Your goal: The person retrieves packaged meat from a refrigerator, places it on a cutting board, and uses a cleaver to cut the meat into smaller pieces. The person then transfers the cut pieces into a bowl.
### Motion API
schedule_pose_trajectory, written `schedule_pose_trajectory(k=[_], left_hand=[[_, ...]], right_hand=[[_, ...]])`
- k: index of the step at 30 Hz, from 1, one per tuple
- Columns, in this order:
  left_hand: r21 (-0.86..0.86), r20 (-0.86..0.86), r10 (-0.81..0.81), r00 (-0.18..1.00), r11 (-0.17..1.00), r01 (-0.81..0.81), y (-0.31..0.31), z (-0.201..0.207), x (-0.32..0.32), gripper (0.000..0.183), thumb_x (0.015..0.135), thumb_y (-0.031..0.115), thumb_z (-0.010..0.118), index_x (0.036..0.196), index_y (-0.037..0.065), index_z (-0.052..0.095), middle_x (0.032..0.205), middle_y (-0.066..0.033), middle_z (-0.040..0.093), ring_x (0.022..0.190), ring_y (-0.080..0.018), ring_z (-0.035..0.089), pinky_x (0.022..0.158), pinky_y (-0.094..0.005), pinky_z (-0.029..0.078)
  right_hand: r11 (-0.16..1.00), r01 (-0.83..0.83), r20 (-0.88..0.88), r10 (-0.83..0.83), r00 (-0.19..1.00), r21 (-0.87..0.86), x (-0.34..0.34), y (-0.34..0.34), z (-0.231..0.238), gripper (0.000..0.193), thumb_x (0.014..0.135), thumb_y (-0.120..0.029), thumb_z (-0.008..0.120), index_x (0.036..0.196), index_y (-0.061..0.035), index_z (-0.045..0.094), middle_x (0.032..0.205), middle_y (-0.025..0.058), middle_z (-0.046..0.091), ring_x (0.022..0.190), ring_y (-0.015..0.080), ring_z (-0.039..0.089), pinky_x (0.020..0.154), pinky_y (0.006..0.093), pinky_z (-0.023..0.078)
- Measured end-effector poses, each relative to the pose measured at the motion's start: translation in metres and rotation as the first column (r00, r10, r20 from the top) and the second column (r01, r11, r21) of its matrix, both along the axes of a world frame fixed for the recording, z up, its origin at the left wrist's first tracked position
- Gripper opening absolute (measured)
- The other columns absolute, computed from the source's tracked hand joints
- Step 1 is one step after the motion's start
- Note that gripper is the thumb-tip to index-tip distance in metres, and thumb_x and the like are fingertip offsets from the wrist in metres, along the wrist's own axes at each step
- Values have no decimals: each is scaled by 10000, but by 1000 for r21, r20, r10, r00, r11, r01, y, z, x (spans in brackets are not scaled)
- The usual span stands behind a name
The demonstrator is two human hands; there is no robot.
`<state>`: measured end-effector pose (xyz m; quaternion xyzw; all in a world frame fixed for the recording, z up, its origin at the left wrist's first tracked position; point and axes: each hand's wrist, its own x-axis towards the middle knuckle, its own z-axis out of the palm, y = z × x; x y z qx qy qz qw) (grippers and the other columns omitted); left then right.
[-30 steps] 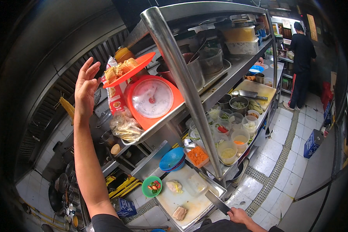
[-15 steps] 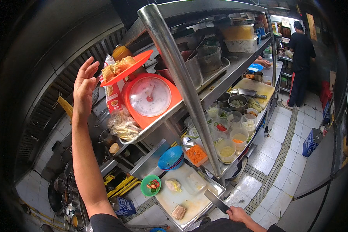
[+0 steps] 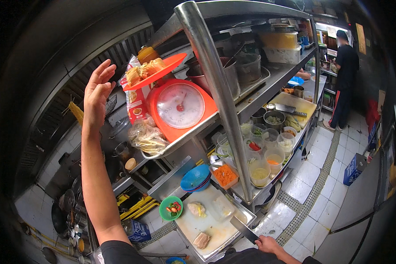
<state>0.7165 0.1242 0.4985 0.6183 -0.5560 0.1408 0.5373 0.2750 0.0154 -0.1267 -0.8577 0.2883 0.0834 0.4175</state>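
Observation:
My left hand (image 3: 97, 90) is raised with its fingers apart, holding nothing. Just to its right, apart from it, is the orange pan (image 3: 174, 66) of a kitchen scale (image 3: 180, 107), bearing pale yellowish food pieces (image 3: 145, 72). The scale stands on a metal shelf. Low in the picture, my right hand (image 3: 268, 244) grips the handle of a cleaver (image 3: 243, 229). Its blade lies over the near right edge of a white cutting board (image 3: 215, 200) in a metal tray. A pale piece of raw meat (image 3: 196, 209) and a pinkish meat block (image 3: 202, 240) lie on the board.
A steel post (image 3: 215, 88) rises between shelf and counter. Beside the board are a green bowl (image 3: 162, 210) of cut chillies, blue bowls (image 3: 194, 177) and a tub of orange shreds (image 3: 225, 176). Clear tubs (image 3: 259, 174) line the counter. A person (image 3: 345, 75) stands far right.
The view has shifted, so the shelf and scale sit further right in the picture. The gap between my left hand and the scale pan is wider. My right hand keeps its hold on the cleaver.

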Motion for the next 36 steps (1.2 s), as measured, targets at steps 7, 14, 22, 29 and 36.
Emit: schedule_pose_trajectory(k=[7,14,22,29,36], left_hand=[[48,17,38,999,998,-39,16,3,6,701,794,275,571,1457,71,467,1434,-139,517,1384,-245,426,1166,-447,284],[-33,166,128,978,992,-125,31,14,9,531,888,252,606,1375,48,556,1298,-93,623,1193,-204,582,1054,-367,425],[-176,-15,496,868,853,-490,109,-253,-56,232,894,57,587,1107,-15,645,1010,-62,655,894,-142,623,849,-287,503],[757,-360,812,459,542,-365,196,-595,-168,422,807,100,721,1208,3,632,1143,-258,620,1092,-397,608,955,-435,495],[580,-575,764,291,632,-514,162,-640,-192,230,814,-8,703,1044,1,697,967,-205,651,810,-334,678,732,-381,556]], right_hand=[[1000,-13,16,13,1000,-27,5,0,-5,389,942,-416,562,1004,-37,623,866,287,678,852,494,647,785,570,514],[995,-22,98,32,995,-95,10,5,-4,422,974,-404,526,956,10,610,856,313,661,834,518,634,773,589,493],[996,-7,75,14,997,-94,16,12,29,319,972,-292,623,859,1,563,728,267,631,726,480,620,609,521,457],[948,-236,78,258,963,-214,71,34,62,280,980,-274,579,893,-9,564,734,280,640,708,506,616,638,582,472],[878,-372,7,392,920,-303,155,86,81,281,1006,-256,497,909,3,550,782,286,653,731,493,635,688,577,504]])
